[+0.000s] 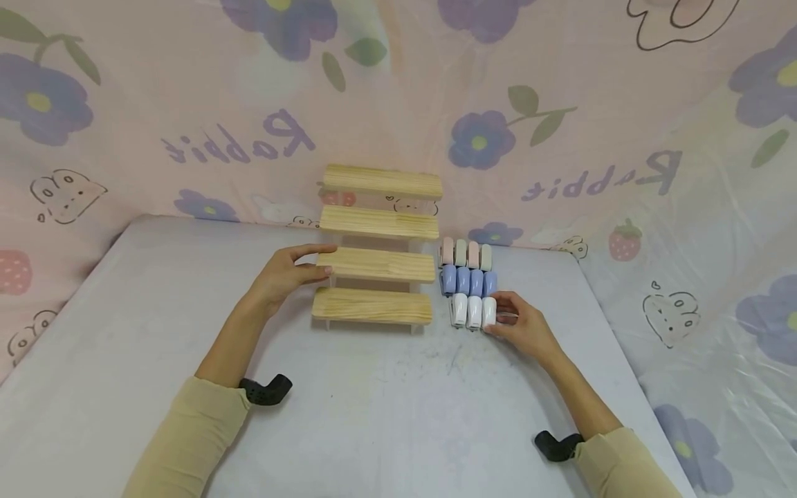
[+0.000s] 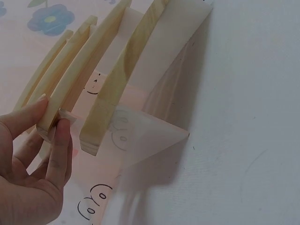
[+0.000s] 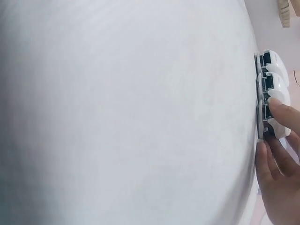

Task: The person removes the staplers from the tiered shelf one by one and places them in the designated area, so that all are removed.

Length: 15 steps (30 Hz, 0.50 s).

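A tiered display stand (image 1: 373, 304) with several pale wooden shelves on translucent supports stands near the back of the table. My left hand (image 1: 279, 280) pinches the left end of its second shelf from the front, thumb on one face and fingers on the other, as the left wrist view shows. Right of the stand sit small mini staplers in three rows. Up front is a row of three white ones, and my right hand (image 1: 526, 328) holds the rightmost white stapler (image 1: 489, 310) between thumb and fingers. Its metal base rests low by the tabletop in the right wrist view.
Behind the white row stand several blue staplers (image 1: 463, 280), then pink (image 1: 447, 251) and pale green staplers (image 1: 486, 257) at the back. A printed fabric backdrop (image 1: 398, 90) rises behind the white table (image 1: 373, 415). Black wrist mounts (image 1: 268, 391) sit at both sleeves.
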{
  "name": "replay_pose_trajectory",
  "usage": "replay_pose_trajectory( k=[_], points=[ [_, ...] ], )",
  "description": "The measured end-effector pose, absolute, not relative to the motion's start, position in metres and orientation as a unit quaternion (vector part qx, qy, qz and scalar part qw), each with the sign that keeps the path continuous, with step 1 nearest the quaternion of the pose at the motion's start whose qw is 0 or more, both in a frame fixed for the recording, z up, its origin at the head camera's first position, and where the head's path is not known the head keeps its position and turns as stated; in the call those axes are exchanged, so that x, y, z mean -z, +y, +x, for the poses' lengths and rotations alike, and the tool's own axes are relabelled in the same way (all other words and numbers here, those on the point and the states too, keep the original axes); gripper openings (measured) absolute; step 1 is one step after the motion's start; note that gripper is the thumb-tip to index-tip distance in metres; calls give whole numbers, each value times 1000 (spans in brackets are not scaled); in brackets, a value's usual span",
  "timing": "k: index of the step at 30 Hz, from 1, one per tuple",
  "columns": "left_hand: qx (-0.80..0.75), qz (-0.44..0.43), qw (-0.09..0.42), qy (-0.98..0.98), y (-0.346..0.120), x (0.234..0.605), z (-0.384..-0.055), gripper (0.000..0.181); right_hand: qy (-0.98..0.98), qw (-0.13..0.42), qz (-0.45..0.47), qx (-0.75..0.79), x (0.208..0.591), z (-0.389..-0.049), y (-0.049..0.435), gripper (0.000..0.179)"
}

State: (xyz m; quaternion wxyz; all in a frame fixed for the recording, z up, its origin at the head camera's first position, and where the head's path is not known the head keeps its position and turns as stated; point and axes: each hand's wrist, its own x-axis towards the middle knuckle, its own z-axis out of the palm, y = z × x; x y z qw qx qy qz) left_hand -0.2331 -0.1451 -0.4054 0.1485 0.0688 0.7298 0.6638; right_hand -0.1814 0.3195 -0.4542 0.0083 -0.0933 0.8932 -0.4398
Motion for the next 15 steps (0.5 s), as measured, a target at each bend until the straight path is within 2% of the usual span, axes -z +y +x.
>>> replay_pose_trajectory(
  k=[7,15],
  points=[
    [-668,66,153,725,-146,404,-234,54,880,14,-109,463,451,-181,318,65],
    [-662,79,151,730,-152,406,-233,54,901,11,-117,417,448,-184,319,64]
  ],
)
